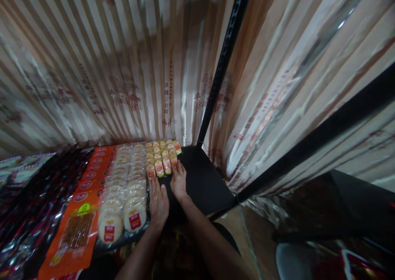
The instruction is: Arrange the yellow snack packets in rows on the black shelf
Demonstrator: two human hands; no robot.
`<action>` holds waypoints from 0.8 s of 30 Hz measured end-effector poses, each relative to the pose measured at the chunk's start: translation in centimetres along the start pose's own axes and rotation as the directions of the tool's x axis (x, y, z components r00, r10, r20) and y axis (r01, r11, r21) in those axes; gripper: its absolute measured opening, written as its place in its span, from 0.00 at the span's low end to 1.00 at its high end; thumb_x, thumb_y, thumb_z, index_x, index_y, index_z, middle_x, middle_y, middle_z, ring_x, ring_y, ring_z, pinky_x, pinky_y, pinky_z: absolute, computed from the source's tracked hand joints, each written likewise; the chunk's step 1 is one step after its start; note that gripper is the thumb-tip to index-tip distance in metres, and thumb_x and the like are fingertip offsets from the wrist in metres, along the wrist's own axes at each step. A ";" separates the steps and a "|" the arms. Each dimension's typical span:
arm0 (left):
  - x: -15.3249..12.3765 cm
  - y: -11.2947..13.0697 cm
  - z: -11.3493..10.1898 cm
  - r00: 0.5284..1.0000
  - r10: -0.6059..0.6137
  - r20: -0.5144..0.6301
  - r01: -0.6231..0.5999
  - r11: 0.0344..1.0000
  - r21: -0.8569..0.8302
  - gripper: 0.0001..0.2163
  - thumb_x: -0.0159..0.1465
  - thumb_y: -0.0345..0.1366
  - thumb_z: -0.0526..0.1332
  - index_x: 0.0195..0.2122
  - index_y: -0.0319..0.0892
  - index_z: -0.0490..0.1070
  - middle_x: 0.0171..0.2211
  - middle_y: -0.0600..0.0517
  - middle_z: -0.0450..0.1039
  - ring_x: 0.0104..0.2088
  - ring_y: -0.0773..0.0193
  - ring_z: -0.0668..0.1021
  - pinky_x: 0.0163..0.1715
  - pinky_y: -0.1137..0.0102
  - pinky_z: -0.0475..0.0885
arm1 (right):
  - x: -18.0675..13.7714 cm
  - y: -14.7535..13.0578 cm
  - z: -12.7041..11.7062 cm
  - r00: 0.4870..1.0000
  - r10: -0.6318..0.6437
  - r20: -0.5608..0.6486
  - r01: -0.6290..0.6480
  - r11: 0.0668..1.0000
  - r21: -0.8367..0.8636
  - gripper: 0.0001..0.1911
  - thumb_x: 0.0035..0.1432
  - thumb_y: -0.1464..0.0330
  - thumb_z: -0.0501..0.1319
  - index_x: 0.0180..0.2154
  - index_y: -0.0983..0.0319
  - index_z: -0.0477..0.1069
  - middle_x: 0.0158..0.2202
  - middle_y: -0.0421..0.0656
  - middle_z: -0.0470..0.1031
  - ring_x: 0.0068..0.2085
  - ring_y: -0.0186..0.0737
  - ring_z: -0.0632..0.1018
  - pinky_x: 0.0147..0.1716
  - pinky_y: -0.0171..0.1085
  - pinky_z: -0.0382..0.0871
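Observation:
Rows of small yellow wrapped snack packs [159, 167] with pink-and-red labels stand close together on the black shelf [200, 181]. My left hand [159, 202] lies in front of them, fingers stretched out, its fingertips at the pack on the front left corner. On the other side, my right hand [179, 181] has its extended fingers against the front right pack. Neither hand is wrapped round a pack. Just left of my left hand are two overlapping rows of round, pale flatbread-like packets [135, 214] in clear wrap with red labels.
Orange snack-stick packets [78, 226] overlap in a row farther left, beside dark shiny packets [37, 206]. A black upright post [220, 66] and a slanting black bar [308, 148] frame the shelf's right side. Pleated printed curtains [148, 66] hang behind.

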State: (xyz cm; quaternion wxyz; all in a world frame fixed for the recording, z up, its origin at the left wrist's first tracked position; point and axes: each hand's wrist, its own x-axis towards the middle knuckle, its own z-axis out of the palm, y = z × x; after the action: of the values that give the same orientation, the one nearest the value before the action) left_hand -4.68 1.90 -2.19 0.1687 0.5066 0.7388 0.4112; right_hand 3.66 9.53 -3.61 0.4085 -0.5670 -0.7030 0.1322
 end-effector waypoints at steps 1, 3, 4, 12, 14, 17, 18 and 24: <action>0.0 0.1 -0.1 1.000 0.005 -0.004 -0.005 1.000 -0.006 0.26 0.63 0.39 0.42 0.58 0.24 0.54 0.62 0.35 0.50 0.64 0.56 0.50 0.63 0.58 0.46 | 0.0 -0.1 -0.2 1.000 -0.001 0.004 0.001 1.000 0.000 0.30 0.50 0.81 0.46 0.54 0.63 0.65 0.62 0.48 0.54 0.61 0.47 0.55 0.56 0.50 0.57; -0.1 0.5 -0.3 1.000 0.013 -0.016 -0.013 1.000 -0.027 0.25 0.63 0.38 0.43 0.58 0.27 0.55 0.62 0.37 0.51 0.64 0.56 0.51 0.63 0.57 0.47 | -0.4 -0.4 -0.8 1.000 0.000 0.014 0.000 1.000 -0.001 0.29 0.51 0.80 0.46 0.55 0.65 0.64 0.62 0.50 0.55 0.60 0.47 0.56 0.56 0.49 0.57; -0.2 0.7 -0.5 1.000 0.014 -0.023 -0.014 0.999 -0.030 0.25 0.63 0.37 0.43 0.58 0.27 0.56 0.62 0.36 0.52 0.64 0.56 0.51 0.63 0.57 0.47 | -0.7 -0.7 -1.2 1.000 0.002 0.013 -0.002 1.000 0.003 0.29 0.51 0.80 0.46 0.55 0.65 0.63 0.61 0.50 0.55 0.60 0.46 0.56 0.56 0.48 0.57; -6.8 0.8 -3.0 0.990 0.142 0.018 -0.140 0.986 -0.093 0.17 0.60 0.29 0.47 0.46 0.35 0.69 0.48 0.42 0.71 0.51 0.59 0.71 0.55 0.59 0.64 | -9.3 -4.2 -5.0 0.997 0.074 -0.005 -0.071 0.969 0.235 0.19 0.58 0.73 0.45 0.47 0.64 0.67 0.43 0.49 0.70 0.40 0.36 0.73 0.44 0.38 0.68; -9.9 -0.1 -3.7 0.979 0.199 0.044 -0.189 0.966 -0.174 0.16 0.61 0.29 0.45 0.44 0.39 0.70 0.45 0.45 0.73 0.48 0.62 0.73 0.52 0.61 0.67 | -12.4 -4.9 -5.6 0.996 0.080 0.028 -0.085 0.958 0.275 0.16 0.59 0.71 0.46 0.45 0.62 0.68 0.37 0.46 0.72 0.38 0.37 0.73 0.41 0.38 0.69; -13.8 -2.2 -4.6 0.967 0.252 0.047 -0.235 0.944 -0.231 0.16 0.62 0.30 0.46 0.47 0.41 0.68 0.49 0.45 0.70 0.52 0.62 0.70 0.54 0.61 0.66 | -16.4 -5.6 -5.9 0.996 0.069 0.060 -0.084 0.944 0.318 0.14 0.58 0.72 0.46 0.38 0.61 0.70 0.36 0.45 0.73 0.40 0.38 0.73 0.43 0.39 0.68; -14.7 -3.0 -4.8 0.966 0.255 0.039 -0.241 0.944 -0.224 0.17 0.62 0.30 0.46 0.48 0.41 0.67 0.50 0.45 0.70 0.52 0.62 0.70 0.54 0.61 0.66 | -17.4 -5.7 -5.8 0.995 0.061 0.076 -0.083 0.940 0.330 0.14 0.57 0.72 0.47 0.37 0.60 0.70 0.36 0.45 0.73 0.41 0.38 0.73 0.44 0.40 0.67; -16.5 -7.9 -5.1 0.991 0.065 0.118 -0.059 0.997 -0.051 0.18 0.57 0.26 0.50 0.46 0.40 0.69 0.53 0.43 0.67 0.55 0.58 0.67 0.57 0.57 0.61 | -20.5 -4.7 -2.1 0.923 0.101 0.370 -0.205 0.945 0.255 0.19 0.52 0.77 0.47 0.41 0.62 0.71 0.40 0.47 0.75 0.42 0.39 0.74 0.46 0.39 0.67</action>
State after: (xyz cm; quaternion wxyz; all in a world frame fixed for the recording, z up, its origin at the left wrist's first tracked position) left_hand -5.83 -16.18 -8.02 0.2116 0.5488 0.7014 0.4026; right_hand 2.36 -11.15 -7.94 0.3427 -0.5220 -0.6907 0.3647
